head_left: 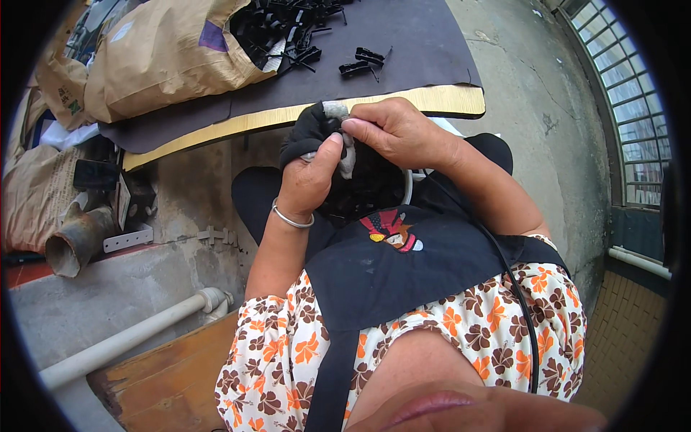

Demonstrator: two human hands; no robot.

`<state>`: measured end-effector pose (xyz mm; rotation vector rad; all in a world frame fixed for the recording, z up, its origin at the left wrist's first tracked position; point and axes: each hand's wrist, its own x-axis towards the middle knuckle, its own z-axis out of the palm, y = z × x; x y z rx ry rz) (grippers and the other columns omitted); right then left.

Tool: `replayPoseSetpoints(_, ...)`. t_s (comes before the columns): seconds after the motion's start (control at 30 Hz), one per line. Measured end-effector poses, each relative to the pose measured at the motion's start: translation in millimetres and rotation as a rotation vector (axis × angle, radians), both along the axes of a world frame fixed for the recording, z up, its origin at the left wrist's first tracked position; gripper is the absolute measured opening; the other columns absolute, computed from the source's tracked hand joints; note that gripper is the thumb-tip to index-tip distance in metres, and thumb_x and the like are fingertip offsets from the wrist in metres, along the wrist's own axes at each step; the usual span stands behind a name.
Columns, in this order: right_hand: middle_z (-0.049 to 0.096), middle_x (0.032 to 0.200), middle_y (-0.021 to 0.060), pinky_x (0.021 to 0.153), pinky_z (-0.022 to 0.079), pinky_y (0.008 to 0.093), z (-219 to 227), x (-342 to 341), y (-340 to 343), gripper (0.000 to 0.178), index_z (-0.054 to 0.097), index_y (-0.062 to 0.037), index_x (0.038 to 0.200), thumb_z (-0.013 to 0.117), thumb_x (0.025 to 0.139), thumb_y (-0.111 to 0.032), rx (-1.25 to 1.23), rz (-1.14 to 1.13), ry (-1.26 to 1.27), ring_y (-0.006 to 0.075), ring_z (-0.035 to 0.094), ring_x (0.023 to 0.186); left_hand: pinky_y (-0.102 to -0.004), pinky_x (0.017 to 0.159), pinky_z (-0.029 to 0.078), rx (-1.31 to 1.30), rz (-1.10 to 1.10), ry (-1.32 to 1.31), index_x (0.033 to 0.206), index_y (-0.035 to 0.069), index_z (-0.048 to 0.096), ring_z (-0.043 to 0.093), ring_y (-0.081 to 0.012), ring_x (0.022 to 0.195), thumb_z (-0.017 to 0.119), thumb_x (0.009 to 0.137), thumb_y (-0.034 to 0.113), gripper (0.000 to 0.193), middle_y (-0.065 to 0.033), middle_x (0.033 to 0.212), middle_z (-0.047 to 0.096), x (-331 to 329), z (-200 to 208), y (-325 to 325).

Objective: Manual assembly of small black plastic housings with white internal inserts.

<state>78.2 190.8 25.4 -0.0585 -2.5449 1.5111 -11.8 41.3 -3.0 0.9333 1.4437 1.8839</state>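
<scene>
My left hand [309, 176] is raised in front of my lap, near the table's front edge, with a metal bangle on its wrist. Black cloth [304, 133] with grey-white patches [335, 109] covers its fingers; the thumb is bare and bent inward. My right hand [392, 131] meets it from the right, thumb and index finger pinched together at the cloth. What lies between the fingertips is too small and hidden to name. Below the hands, dark pieces [360, 191] fill a container with a pale rim [409, 189] on my lap, partly covered by my hands and apron.
On the dark-topped table [288, 101] a brown paper sack [165, 61] spills black clip-like parts [284, 29]. Two more clips [363, 63] lie apart from the heap. At left are another sack [36, 194] and a rusty metal pipe piece [75, 241]. A black cable [497, 252] crosses my chest.
</scene>
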Motion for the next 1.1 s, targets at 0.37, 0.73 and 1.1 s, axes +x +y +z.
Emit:
replayPoseSetpoints(0.37, 0.056, 0.066, 0.0155, 0.057, 0.043, 0.0336, -22, -8, 22, 0.021, 0.058, 0.0006, 0.085, 0.057, 0.087, -0.020, 0.189, -0.095, 0.044, 0.0271, 0.051, 0.057, -0.0337, 0.081, 0.046, -0.412, 0.077, 0.607, 0.106, 0.000, 0.056, 0.059, -0.0300, 0.089, 0.056, 0.081, 0.016, 0.030, -0.0179, 0.100, 0.059, -6, -19, 0)
replayPoseSetpoints(0.73, 0.063, 0.089, 0.0187, 0.073, 0.046, 0.0432, -41, -30, 90, 0.024, 0.054, -0.0086, 0.108, 0.053, 0.085, -0.015, 0.694, -0.347, -0.118, 0.0364, 0.059, 0.084, -0.0350, 0.080, 0.047, -0.431, 0.217, 0.752, 0.101, 0.000, 0.060, 0.060, -0.0297, 0.086, 0.058, 0.083, 0.018, 0.025, -0.0171, 0.095, 0.062, -10, -11, -13)
replayPoseSetpoints(1.1, 0.062, 0.081, 0.0148, 0.063, 0.047, 0.0361, -57, -11, 91, 0.021, 0.055, -0.0085, 0.105, 0.057, 0.084, -0.011, 0.746, -0.485, 0.130, 0.0284, 0.060, 0.067, -0.0312, 0.086, 0.045, -0.301, 1.309, 0.548, 0.113, -0.006, 0.051, 0.059, -0.0229, 0.096, 0.055, 0.087, 0.020, 0.037, -0.0157, 0.107, 0.061, -175, -5, -177)
